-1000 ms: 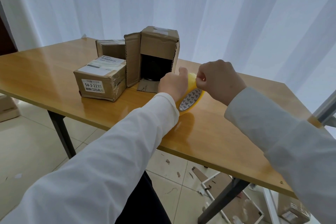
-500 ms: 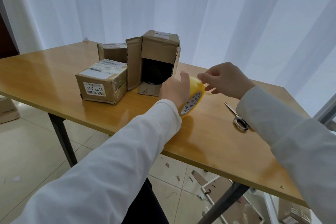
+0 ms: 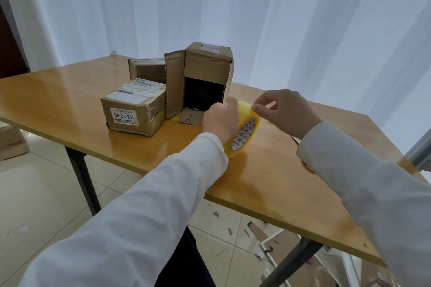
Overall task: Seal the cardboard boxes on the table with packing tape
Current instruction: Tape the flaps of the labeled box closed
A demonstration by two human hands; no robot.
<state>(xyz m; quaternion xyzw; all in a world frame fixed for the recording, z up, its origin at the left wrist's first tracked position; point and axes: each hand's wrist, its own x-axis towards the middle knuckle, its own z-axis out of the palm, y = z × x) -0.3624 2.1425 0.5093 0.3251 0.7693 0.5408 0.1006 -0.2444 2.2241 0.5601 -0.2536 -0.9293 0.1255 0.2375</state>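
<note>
My left hand (image 3: 220, 117) grips a yellow roll of packing tape (image 3: 245, 132), held on edge on the wooden table (image 3: 268, 174). My right hand (image 3: 283, 110) pinches at the top of the roll with thumb and forefinger, where the tape's loose end lies. Just behind the roll stands a tall cardboard box (image 3: 205, 77) on its side, flaps open toward me, with a dark object inside. To its left sits a low box with a printed label (image 3: 133, 109), taped shut. A third box (image 3: 147, 70) is partly hidden behind these two.
Scissors (image 3: 295, 139) lie on the table, almost fully hidden behind my right sleeve. White curtains hang behind the table. On the tiled floor lie cardboard scraps (image 3: 275, 242) and a carton (image 3: 11, 144) at the far left. The table's near edge runs under my forearms.
My right hand opened from a fist over the roll into a fingertip pinch at its top edge. My left hand kept its grip on the roll.
</note>
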